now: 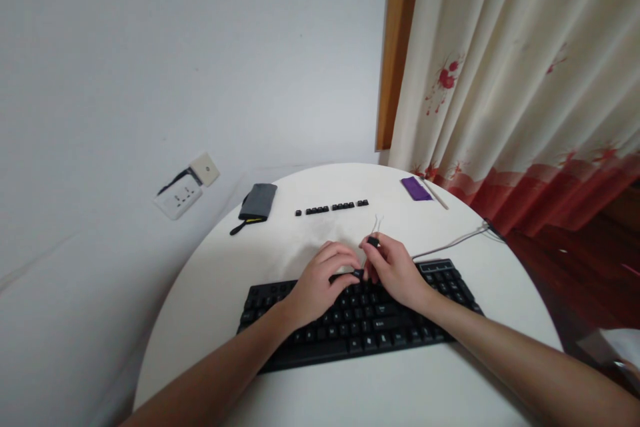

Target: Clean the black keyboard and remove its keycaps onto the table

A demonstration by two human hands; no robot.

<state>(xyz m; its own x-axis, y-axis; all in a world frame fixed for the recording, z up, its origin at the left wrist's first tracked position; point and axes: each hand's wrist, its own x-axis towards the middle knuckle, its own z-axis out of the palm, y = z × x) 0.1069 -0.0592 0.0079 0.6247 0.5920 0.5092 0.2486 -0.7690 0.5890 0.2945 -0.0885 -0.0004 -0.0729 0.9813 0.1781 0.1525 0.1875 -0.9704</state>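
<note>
My left hand is closed in a pinch on the black handle of a wire keycap puller. Its two thin pale prongs point up and away, past the fingers of my right hand. Between the thumb and index finger of that hand sits a small black keycap. Both hands are close together over the upper rows of a black keyboard, and they hide part of its keys. Further back on the table, several loose black keycaps lie in a line of small groups.
The round white table stands by a white wall. A grey pouch lies back left; a purple cloth and a thin pale stick lie back right. A cable runs to the right edge. A curtain hangs beyond.
</note>
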